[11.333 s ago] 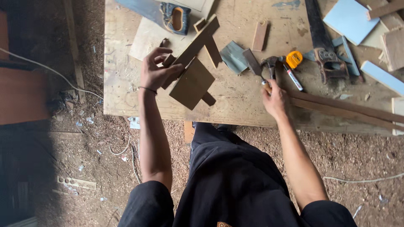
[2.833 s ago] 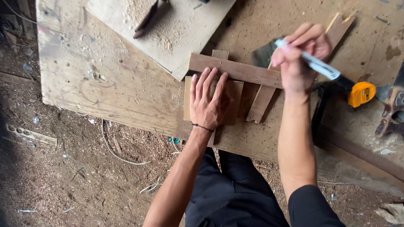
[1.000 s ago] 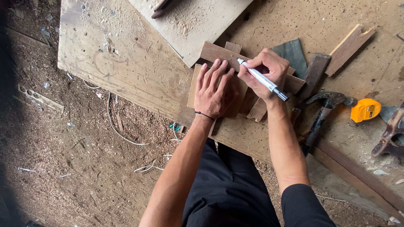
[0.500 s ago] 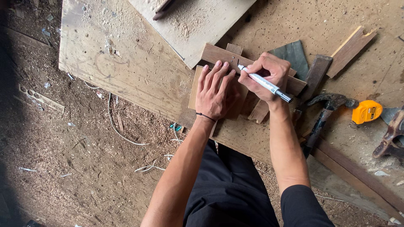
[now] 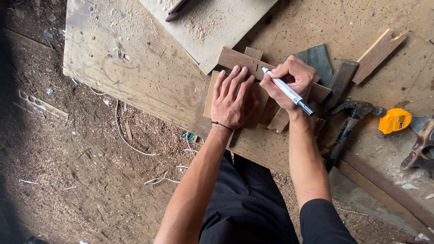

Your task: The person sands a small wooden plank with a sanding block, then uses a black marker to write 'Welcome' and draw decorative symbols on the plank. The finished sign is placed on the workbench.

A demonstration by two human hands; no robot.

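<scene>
Marker (image 5: 286,91) gripped in right hand (image 5: 291,81), its tip at a wooden strip (image 5: 235,59); left hand (image 5: 232,98), spread flat, best keeps pinning the plywood piece (image 5: 210,88) firmly.

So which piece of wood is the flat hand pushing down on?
The left hand presses flat on the pale square board, the one lying under the dark strip. The other offcuts lie untouched further right, like the notched one.

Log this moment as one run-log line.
left hand: flat on wooden pieces | right hand: holds marker, tip at wood | hammer, yellow tape measure: idle on workbench
</scene>
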